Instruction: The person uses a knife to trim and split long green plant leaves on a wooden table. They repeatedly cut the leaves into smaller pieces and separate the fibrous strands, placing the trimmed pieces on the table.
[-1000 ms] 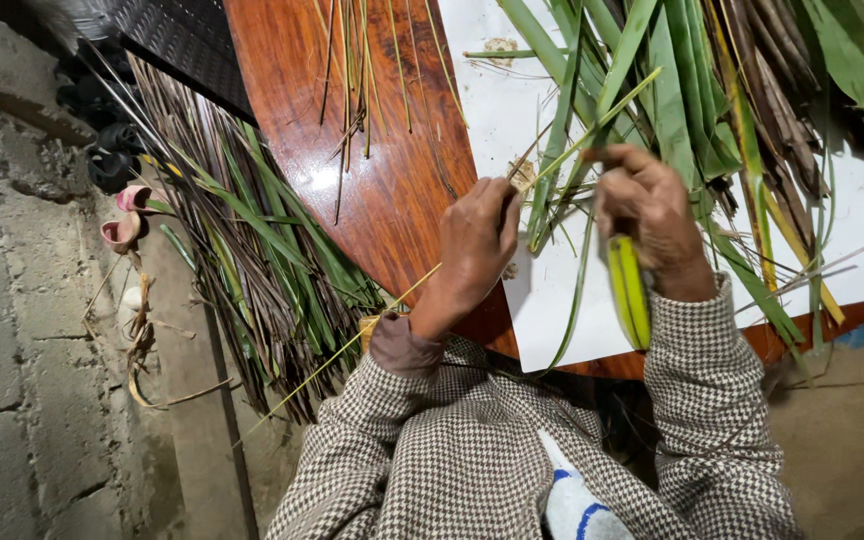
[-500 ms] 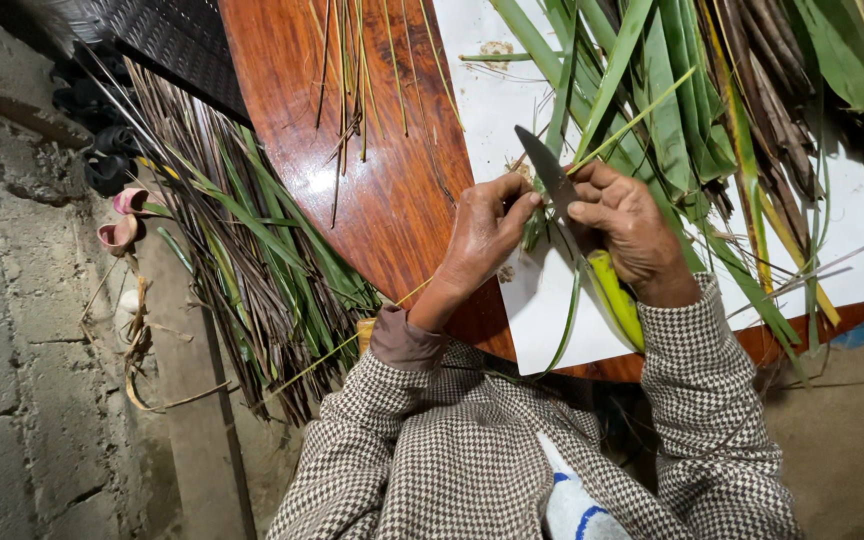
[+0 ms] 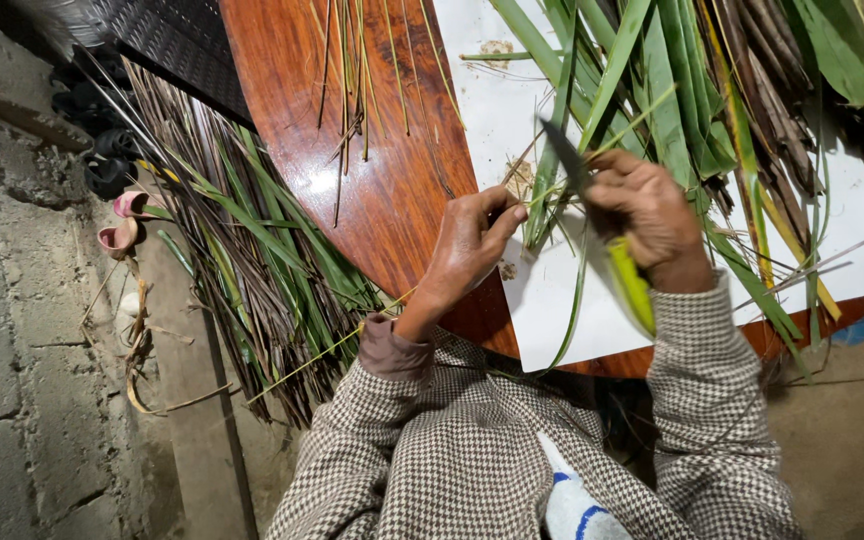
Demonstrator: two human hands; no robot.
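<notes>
Leaf pile (image 3: 752, 90) cut off above

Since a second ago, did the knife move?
Yes. The knife swung up: its dark blade now rises above the right hand, against the white sheet; before, no blade showed.

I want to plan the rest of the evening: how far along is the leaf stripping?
Looks about midway. Done: thin stripped ribs lie on the wooden table, and trimmed leaf waste is piled on the floor. In hand: the left hand pinches a green leaf strip while the right hand holds a yellow-handled knife. Left: a heap of uncut leaves on the white sheet.
</notes>
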